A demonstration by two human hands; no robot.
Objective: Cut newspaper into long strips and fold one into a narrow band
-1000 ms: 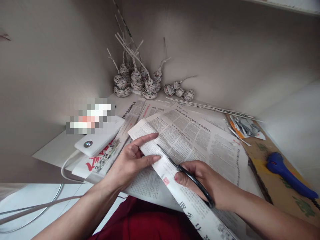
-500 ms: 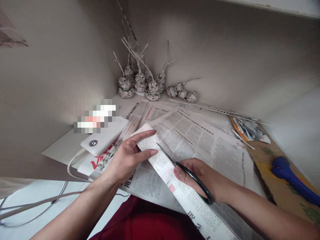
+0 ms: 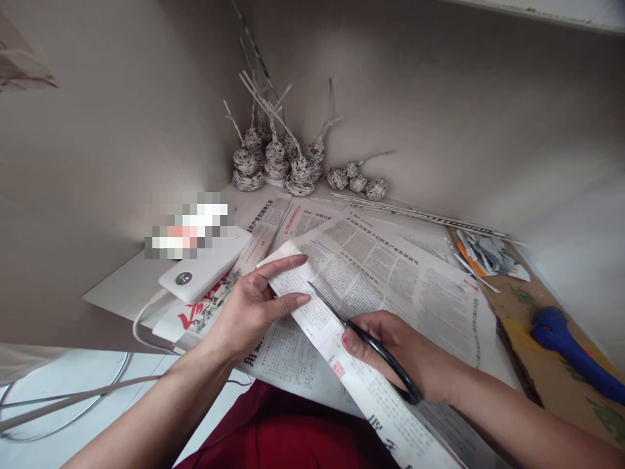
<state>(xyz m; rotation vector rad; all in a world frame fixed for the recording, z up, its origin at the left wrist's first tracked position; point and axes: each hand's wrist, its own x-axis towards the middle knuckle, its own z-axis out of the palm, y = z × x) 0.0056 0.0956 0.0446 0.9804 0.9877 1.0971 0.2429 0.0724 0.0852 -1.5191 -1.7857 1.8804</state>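
My left hand (image 3: 254, 303) pinches the upper end of a long folded strip of newspaper (image 3: 317, 332) between thumb and fingers. The strip slants down toward the lower right, past my lap. Black-handled scissors (image 3: 385, 352) are gripped in my right hand (image 3: 398, 352), their blades lying along the strip and pointing up at my left thumb. How much of the paper lies between the blades I cannot tell. Beneath both hands, newspaper sheets (image 3: 439, 306) cover the table.
Several woven paper gourds (image 3: 299, 176) stand at the back wall, with smaller woven balls (image 3: 375, 189) and thin paper rods (image 3: 420, 215) beside them. A white power bank (image 3: 205, 267) with a cable lies left. On cardboard at right rests a blue-handled tool (image 3: 571, 352).
Hands, scissors and strip hold almost the same pose. The whole view has shifted very slightly, and the display on the power bank looks different.
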